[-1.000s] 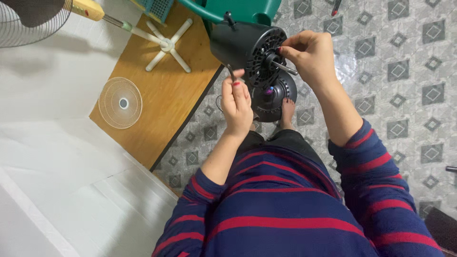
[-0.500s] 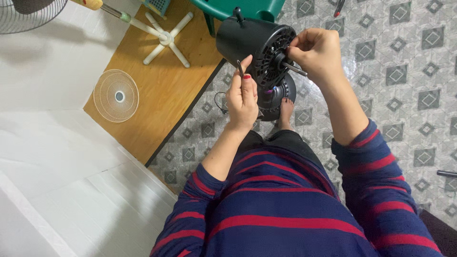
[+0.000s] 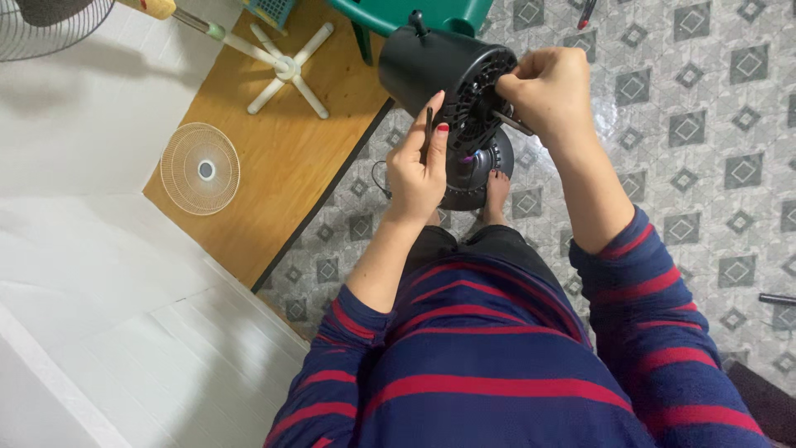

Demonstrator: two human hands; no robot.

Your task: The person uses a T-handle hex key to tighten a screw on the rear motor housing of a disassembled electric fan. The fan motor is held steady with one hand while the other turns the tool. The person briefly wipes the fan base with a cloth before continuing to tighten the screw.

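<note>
head view: left hand [image 3: 414,170] pinches a black screw [image 3: 429,118] at 9 o'clock of the motor housing [image 3: 444,75]; right hand [image 3: 547,87], at 3 o'clock, is clamped on its shaft [image 3: 514,124].

Single head camera, looking steeply down over wearer's striped torso. Close on left hand [image 3: 417,170], right hand [image 3: 549,90] at fan motor housing [image 3: 439,70]; tiled floor [image 3: 688,158] beyond.

The front of the black fan motor housing [image 3: 444,70] is partly covered by the right hand [image 3: 551,91]. The round fan base [image 3: 473,178] is largely hidden behind the left hand [image 3: 419,170]. The wire fan guard [image 3: 50,25] and the green chair [image 3: 414,12] are cut off by the top edge.
</note>
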